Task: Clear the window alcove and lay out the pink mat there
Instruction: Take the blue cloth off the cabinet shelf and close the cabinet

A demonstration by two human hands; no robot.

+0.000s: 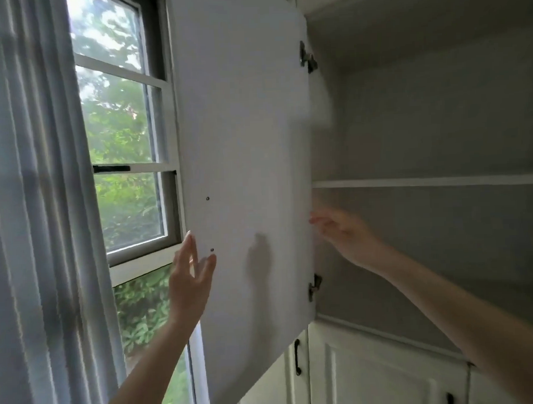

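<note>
Both hands spread and gripping nothing, left hand [191, 277] at the open cupboard door [246, 184] edge, right hand [340, 229] inside under the shelf [424, 181]; pink mat nowhere visible; risk of the door swinging onto the reaching wrist.

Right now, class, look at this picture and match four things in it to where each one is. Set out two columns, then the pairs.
Things:
1. left hand
2. right hand
3. curtain
4. black handle

Places:
A. on the lower cupboard door
B. at the free edge of the open door
C. inside the cupboard, under the shelf
D. far left, beside the window

Pairs: 1-B, 2-C, 3-D, 4-A
</note>
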